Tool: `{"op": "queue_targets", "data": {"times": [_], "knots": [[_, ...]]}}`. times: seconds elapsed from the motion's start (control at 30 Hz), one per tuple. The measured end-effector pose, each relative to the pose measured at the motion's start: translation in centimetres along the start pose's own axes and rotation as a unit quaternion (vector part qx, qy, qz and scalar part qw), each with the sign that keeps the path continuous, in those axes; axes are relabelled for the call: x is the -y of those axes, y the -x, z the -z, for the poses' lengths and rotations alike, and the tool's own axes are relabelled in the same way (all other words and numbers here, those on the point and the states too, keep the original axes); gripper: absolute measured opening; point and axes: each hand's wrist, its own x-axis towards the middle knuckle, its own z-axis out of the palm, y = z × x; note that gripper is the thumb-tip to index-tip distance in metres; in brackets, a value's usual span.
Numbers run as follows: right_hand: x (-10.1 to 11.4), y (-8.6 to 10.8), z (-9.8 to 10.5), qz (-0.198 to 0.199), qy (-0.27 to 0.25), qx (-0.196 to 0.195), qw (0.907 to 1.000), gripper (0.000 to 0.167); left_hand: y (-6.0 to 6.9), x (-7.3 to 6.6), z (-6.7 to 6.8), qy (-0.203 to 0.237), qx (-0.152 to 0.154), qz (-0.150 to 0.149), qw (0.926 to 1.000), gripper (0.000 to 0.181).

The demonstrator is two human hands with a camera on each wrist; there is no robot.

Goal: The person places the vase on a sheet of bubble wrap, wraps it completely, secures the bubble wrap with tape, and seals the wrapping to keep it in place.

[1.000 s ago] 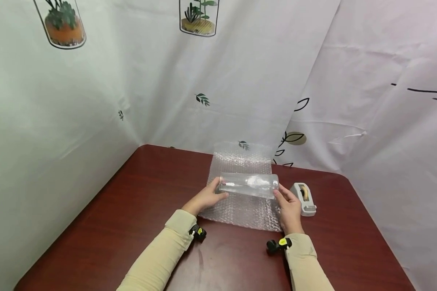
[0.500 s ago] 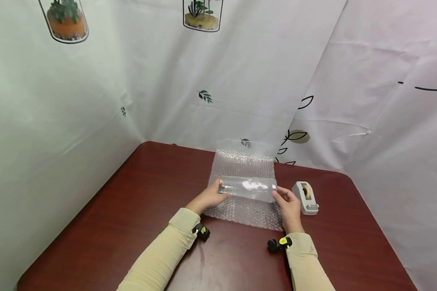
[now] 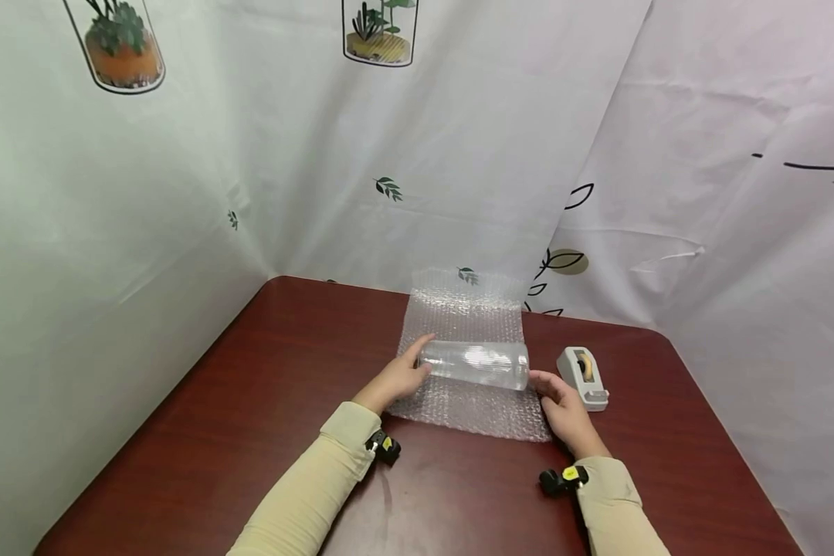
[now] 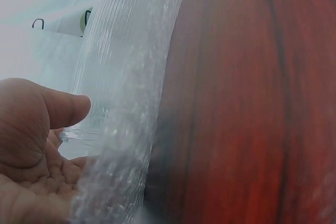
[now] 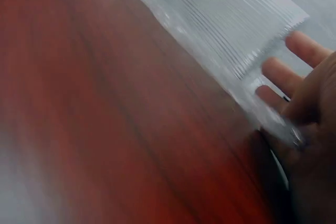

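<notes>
A clear ribbed glass cylinder (image 3: 476, 364) (image 4: 113, 14) (image 5: 223, 17) lies on its side across a sheet of bubble wrap (image 3: 469, 413) (image 4: 115, 182). Around its left end my left hand (image 3: 394, 378) (image 4: 26, 135) is spread, thumb on the near side and a finger stretched along the far side; whether the thumb touches the glass is unclear. My right hand (image 3: 566, 409) (image 5: 312, 95) is at the right end, its fingers loosely bent and apart with nothing between them, fingertips close to the rim.
A white tape dispenser (image 3: 584, 378) stands on the dark red table (image 3: 271, 371), just beyond my right hand. The far end of the bubble wrap rises against the printed white curtain (image 3: 472, 154) behind the table.
The cylinder has come down slightly towards me onto the wrap. My right hand has let go of its end and moved right and nearer; the left fingers have loosened and spread.
</notes>
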Motion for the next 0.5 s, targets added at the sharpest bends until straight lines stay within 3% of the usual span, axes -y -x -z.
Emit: {"op": "queue_targets", "data": {"times": [0.1, 0.27, 0.5], "knots": [[-0.5, 0.7, 1.1, 0.043, 0.031, 0.05, 0.9973, 0.056, 0.1, 0.0, -0.1, 0.007, -0.008, 0.009, 0.9999, 0.064], [-0.7, 0.9, 2.0, 0.075, 0.04, 0.11, 0.9903, 0.051, 0.1, -0.1, -0.1, 0.026, -0.018, 0.024, 0.9992, 0.066], [-1.1, 0.7, 2.1, 0.11, 0.062, 0.125, 0.984, 0.033, 0.1, 0.0, -0.1, 0.031, -0.016, 0.021, 0.9992, 0.064]]}}
